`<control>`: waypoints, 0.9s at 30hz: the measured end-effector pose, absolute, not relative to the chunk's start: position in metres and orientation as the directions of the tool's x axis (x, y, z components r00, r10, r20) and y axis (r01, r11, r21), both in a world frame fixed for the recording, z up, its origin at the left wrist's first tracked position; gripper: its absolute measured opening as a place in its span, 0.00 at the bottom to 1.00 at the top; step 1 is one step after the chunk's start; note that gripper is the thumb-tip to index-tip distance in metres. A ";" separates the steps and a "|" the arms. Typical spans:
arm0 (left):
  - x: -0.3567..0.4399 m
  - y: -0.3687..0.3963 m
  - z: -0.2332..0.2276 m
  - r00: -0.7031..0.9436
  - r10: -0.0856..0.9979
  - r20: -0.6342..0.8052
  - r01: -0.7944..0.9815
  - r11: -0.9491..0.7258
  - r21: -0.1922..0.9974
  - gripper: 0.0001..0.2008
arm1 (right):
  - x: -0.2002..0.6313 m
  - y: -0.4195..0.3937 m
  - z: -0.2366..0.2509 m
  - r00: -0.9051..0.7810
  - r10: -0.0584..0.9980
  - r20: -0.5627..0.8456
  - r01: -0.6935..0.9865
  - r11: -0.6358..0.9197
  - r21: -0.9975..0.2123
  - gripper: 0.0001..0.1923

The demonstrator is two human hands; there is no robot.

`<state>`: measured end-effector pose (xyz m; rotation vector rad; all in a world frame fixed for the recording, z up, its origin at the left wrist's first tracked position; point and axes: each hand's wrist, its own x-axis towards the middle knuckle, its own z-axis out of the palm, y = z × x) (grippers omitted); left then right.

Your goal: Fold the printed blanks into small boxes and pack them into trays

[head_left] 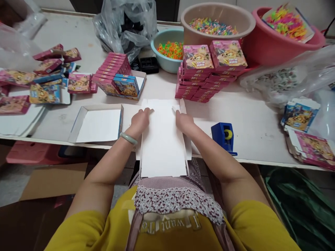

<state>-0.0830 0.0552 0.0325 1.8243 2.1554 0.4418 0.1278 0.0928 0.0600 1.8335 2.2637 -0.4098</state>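
Note:
A white cardboard box blank (163, 139) lies before me, its near end overhanging the table edge against my apron and its long sides partly folded. My left hand (140, 122) is closed on its left side near the far corner, pinching a small flap. On the opposite side my right hand (184, 121) grips the right edge and a flap in the same way. Fingertips of both hands are partly hidden. Left of the blank sits a shallow open tray box (101, 125) with a white inside and blue outer wall.
Pink boxes (197, 83) are stacked ahead; another tray (141, 85) holds pink and blue boxes. A blue tape dispenser (222, 136) stands at right. Tubs (217, 31) of colourful small pieces line the back. Loose boxes (47, 92) lie left, flattened cartons (311, 146) right.

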 end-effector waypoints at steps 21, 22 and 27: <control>-0.111 0.082 0.013 -0.164 0.970 -0.177 0.171 0.205 0.964 0.17 | 0.163 0.147 0.038 -0.267 0.876 -0.401 0.516 -0.221 -0.827 0.19; -0.114 0.085 0.012 -0.135 0.963 -0.235 0.185 0.257 0.948 0.21 | 0.162 0.150 0.039 -0.274 0.854 -0.442 0.545 -0.241 -0.803 0.24; -0.131 0.106 0.016 0.064 0.929 -0.366 0.369 0.318 0.873 0.23 | 0.156 0.165 0.056 -0.439 0.710 -0.550 0.802 0.034 -0.596 0.23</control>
